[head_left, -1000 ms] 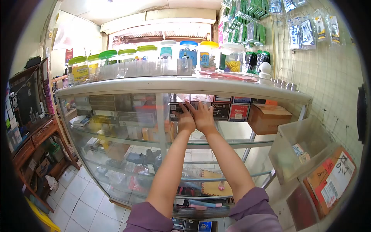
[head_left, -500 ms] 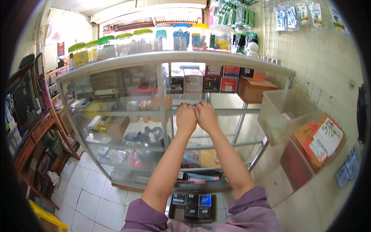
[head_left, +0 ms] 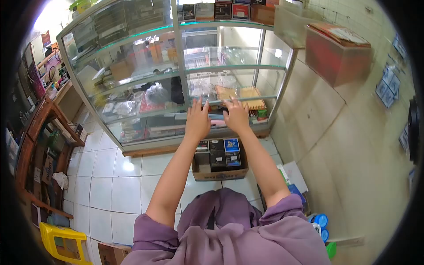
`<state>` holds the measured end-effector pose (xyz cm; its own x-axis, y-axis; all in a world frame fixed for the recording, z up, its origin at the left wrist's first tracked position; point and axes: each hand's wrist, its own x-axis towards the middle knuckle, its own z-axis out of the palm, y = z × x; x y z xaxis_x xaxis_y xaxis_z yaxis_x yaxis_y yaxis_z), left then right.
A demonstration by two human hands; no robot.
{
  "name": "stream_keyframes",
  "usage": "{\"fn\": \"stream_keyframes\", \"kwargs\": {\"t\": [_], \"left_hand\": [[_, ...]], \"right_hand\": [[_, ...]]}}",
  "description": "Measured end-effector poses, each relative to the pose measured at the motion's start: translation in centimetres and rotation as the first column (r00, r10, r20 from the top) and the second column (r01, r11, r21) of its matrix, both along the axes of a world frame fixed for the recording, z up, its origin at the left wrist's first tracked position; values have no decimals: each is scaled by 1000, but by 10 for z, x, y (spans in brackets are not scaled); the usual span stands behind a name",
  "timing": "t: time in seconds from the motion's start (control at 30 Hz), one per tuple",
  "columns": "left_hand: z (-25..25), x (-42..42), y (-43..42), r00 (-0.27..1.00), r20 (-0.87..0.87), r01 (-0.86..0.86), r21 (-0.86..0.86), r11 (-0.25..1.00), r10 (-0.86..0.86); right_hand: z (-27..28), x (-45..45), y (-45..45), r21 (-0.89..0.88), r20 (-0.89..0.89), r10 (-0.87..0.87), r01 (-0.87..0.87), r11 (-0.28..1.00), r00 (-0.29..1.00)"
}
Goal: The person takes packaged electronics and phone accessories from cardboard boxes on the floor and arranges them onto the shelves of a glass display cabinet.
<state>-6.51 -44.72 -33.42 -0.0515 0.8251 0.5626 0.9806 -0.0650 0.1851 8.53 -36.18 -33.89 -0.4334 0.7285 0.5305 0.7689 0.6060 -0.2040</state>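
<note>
My left hand [head_left: 198,119] and my right hand [head_left: 237,115] are stretched out ahead of me, a small gap apart. Both are open, palms down and fingers spread, with nothing in them. They appear in front of the lower shelves of a glass display cabinet [head_left: 179,84]; I cannot tell whether the fingertips touch it. Below my hands, a cardboard box [head_left: 221,176] stands on the floor at the cabinet's foot. It holds several small black boxes [head_left: 217,160] and a blue one [head_left: 232,145]. A spiral-bound tan notebook [head_left: 251,95] lies on a low shelf behind my right hand.
At the upper right, a clear plastic bin [head_left: 289,28] and a red-filled bin [head_left: 338,59] stand by the tiled wall. A wooden desk [head_left: 39,119] is on the left, with a yellow plastic stool [head_left: 64,240] in front. Blue-capped containers [head_left: 321,221] sit low on the right.
My view has tilted down, bringing the floor box and my clothing further into sight. My hands, together before at the upper shelf, have separated, spread their fingers and appear against the lower shelves.
</note>
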Motion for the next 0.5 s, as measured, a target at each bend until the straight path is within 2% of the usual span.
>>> {"fn": "stream_keyframes", "kwargs": {"t": [0.17,0.37,0.5], "left_hand": [[-75,7,-53,998,45,-32,-158,987,39],[-159,-8,-51,994,79,-43,-374,926,78],[-222,-22,-33,995,41,-55,-521,852,89]], "right_hand": [[-89,30,-42,-160,73,-29,40,986,997],[-157,37,-38,-364,208,-16,93,927,978],[-203,23,-20,-494,376,37,167,853,926]]}}
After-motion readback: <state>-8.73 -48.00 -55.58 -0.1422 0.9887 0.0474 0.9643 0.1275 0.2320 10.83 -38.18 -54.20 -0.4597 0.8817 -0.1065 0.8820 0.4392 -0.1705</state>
